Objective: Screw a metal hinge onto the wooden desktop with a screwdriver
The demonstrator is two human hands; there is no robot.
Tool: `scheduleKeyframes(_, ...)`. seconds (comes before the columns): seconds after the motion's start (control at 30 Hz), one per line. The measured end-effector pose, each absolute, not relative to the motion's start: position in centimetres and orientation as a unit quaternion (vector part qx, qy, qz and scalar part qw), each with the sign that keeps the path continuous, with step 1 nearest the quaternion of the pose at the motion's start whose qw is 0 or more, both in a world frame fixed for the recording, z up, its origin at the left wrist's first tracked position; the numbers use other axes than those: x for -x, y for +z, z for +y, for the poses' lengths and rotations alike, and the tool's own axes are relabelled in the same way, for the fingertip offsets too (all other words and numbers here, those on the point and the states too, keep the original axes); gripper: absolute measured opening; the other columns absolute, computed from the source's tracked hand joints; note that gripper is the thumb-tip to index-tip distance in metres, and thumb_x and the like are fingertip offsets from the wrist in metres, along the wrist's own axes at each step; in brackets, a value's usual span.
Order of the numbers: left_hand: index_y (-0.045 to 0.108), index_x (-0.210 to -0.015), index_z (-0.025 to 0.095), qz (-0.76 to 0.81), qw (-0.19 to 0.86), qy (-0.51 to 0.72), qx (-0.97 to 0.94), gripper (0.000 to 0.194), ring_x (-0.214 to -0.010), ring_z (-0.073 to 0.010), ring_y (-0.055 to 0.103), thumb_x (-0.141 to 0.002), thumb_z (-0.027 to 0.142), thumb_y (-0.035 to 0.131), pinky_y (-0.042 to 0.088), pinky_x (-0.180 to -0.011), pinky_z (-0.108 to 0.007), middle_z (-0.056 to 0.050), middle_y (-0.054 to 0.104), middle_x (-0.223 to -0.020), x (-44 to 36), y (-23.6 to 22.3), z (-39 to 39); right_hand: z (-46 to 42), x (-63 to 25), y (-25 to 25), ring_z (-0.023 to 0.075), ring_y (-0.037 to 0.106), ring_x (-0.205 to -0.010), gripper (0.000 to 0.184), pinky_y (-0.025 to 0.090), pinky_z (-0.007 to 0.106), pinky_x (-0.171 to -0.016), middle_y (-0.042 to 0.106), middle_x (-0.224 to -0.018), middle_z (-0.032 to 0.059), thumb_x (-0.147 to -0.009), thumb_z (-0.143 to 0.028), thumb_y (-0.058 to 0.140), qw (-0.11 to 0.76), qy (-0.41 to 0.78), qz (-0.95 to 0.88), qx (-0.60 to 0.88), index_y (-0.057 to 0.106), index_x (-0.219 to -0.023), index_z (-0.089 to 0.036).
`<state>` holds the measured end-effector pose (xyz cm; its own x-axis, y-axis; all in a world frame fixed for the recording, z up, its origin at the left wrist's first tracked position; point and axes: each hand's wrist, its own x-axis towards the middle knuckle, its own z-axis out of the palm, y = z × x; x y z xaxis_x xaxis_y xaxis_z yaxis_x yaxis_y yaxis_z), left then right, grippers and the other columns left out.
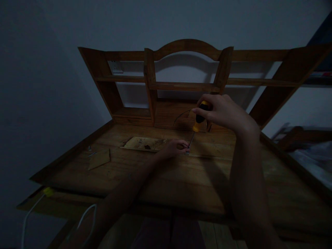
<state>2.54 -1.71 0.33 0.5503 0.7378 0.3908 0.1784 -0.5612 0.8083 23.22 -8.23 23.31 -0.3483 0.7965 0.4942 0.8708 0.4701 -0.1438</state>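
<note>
A screwdriver (200, 118) with a yellow and black handle is gripped from above by my right hand (220, 109). Its thin shaft slants down to the left, and the tip ends beside the fingers of my left hand (174, 148). Those fingers are curled at a small metal piece (187, 151), too dark to make out, at the right end of a pale, worn wooden board (141, 143). The board lies flat on the wooden desk top (160, 180). My left hand partly hides the board's right part.
A wooden shelf unit (183, 86) with an arched top stands along the desk's back. On the left lie a thin square piece (99, 159) and small metal bits (90, 148). White cable (26, 221) hangs at the front left. A wall socket (116, 66) shows behind the shelves.
</note>
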Motion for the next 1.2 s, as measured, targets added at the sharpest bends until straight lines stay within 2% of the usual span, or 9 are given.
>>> scheduleKeyframes(0.47, 0.080, -0.095, 0.017, 0.285, 0.364, 0.374, -0.804, 0.010, -0.090, -0.0187, 0.080, -0.088, 0.023, 0.084, 0.061, -0.088, -0.028, -0.005, 0.084, -0.094, -2.5, 0.8, -2.1, -7.4, -22.6, 22.7, 0.0292, 0.070, -0.091, 0.027, 0.049, 0.040, -0.081, 0.078, -0.098, 0.0099, -0.102, -0.048, 0.067, 0.265, -0.086, -0.820, 0.500, 0.074, -0.106, -0.022)
scheduleKeyframes(0.93, 0.080, -0.095, 0.017, 0.291, 0.374, 0.374, -0.798, 0.015, -0.089, -0.0202, 0.081, -0.087, 0.029, 0.086, 0.063, -0.086, -0.030, -0.006, 0.084, -0.094, -2.6, 0.6, -2.0, -7.6, -22.5, 22.9, 0.0288, 0.070, -0.089, 0.024, 0.049, 0.039, -0.078, 0.077, -0.094, 0.0093, -0.103, -0.046, 0.067, 0.260, -0.093, -0.812, 0.514, 0.073, -0.105, -0.022)
scheduleKeyframes(1.2, 0.078, -0.100, 0.017, 0.287, 0.372, 0.381, -0.796, 0.015, -0.088, -0.0191, 0.081, -0.087, 0.022, 0.085, 0.062, -0.088, -0.030, -0.006, 0.084, -0.093, -2.6, 0.2, -1.7, -7.7, -22.4, 22.9, 0.0291, 0.071, -0.091, 0.024, 0.050, 0.040, -0.080, 0.078, -0.097, 0.0101, -0.103, -0.045, 0.067, 0.261, -0.091, -0.815, 0.509, 0.073, -0.107, -0.022)
